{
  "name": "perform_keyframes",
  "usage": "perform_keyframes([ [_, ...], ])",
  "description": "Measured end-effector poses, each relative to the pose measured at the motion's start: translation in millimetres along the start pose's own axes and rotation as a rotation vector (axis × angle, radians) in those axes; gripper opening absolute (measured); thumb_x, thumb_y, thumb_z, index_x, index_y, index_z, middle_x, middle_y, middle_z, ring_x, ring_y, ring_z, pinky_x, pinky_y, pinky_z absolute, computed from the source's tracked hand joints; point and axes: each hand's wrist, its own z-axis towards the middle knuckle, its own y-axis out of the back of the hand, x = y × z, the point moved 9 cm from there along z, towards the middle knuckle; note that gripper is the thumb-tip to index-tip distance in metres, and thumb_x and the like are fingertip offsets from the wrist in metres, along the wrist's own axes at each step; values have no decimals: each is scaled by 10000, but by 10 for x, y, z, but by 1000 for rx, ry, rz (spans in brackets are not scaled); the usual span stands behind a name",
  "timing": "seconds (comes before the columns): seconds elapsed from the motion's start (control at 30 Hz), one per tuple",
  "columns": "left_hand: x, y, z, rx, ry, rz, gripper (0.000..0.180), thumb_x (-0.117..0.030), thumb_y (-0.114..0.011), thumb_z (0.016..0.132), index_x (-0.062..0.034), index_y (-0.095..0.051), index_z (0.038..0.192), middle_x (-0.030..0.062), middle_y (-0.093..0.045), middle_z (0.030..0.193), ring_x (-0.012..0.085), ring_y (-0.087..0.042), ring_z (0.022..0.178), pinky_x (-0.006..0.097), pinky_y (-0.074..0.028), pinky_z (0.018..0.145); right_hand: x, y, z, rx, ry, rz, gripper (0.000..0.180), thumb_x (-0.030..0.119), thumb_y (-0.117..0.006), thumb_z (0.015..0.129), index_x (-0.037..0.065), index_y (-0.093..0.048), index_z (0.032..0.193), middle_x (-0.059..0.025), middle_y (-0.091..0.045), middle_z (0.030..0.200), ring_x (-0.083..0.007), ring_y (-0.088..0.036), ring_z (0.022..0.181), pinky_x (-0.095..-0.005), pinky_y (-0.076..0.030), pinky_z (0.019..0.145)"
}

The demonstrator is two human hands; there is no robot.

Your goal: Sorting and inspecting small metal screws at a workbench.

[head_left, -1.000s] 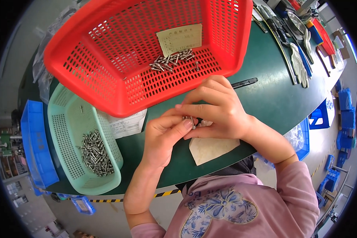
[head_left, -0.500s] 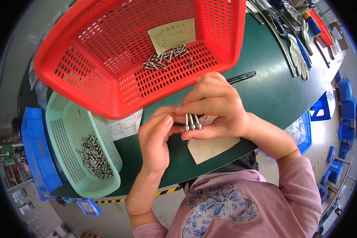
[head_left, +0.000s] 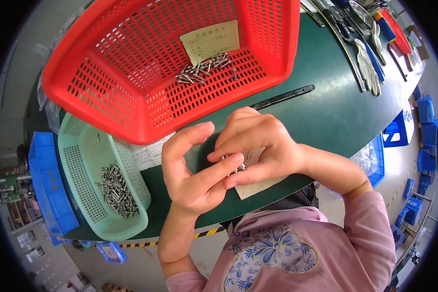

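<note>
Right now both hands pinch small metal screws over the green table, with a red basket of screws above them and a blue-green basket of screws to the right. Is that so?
Not quite: in the head view the blue-green basket lies to the left of the hands, not the right. The rest holds.

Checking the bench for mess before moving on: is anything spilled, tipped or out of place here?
The red basket sits tilted, its near edge propped on the green basket. Its screws lie heaped under a paper slip. Nothing looks spilled; both hands pinch small screws together.

hands pinching screws, red basket
</note>
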Motion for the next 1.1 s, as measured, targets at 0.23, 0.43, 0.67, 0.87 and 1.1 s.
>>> perform_keyframes([
  [0.23, 23, 7, 18, 1, 21, -65, 210, -214, -750, 714, -145, -734, 912, 143, -558, 1123, 256, -558, 943, 322, -498, 708, -41, -35, -5, 41, -68, 77, 338, 268, -824, 614, 64, -713, 859, -20, -671, 798, -176, -602, 736, -314, -406, 733],
  [0.43, 44, -3, -2, 11, 28, -77, 225, -204, -745, 711, -139, -729, 926, 147, -560, 1132, 254, -560, 939, 325, -500, 698, -52, -43, -16, 36, -75, 89, 347, 265, -830, 603, 64, -714, 861, -32, -676, 812, -184, -613, 766, -320, -414, 750],
  [0.67, 53, -11, 6, 19, 51, -76, 250, -84, -725, 676, -139, -730, 921, 150, -557, 1134, 258, -560, 963, 323, -507, 699, -66, -42, -9, 44, -90, 99, 319, 252, -817, 625, 61, -711, 859, -34, -674, 806, -181, -616, 768, -318, -413, 741],
  [0.87, 93, -18, 57, -12, 188, -86, 348, 48, -637, 661, -57, -678, 990, 170, -487, 1213, 271, -554, 1033, 330, -514, 779, 7, 138, 2, -57, 23, -97, 312, 226, -803, 621, 74, -696, 873, -13, -646, 826, -185, -577, 737, -316, -404, 714],
  [1.1, 574, -236, -321, -14, 801, -802, 320, 110, -444, 693, 56, -579, 978, 176, -475, 1208, 233, -567, 996, 332, -483, 878, 273, 191, 14, -149, 245, -463, 343, 240, -798, 599, 108, -692, 897, 20, -620, 854, -164, -549, 726, -317, -399, 699],
])
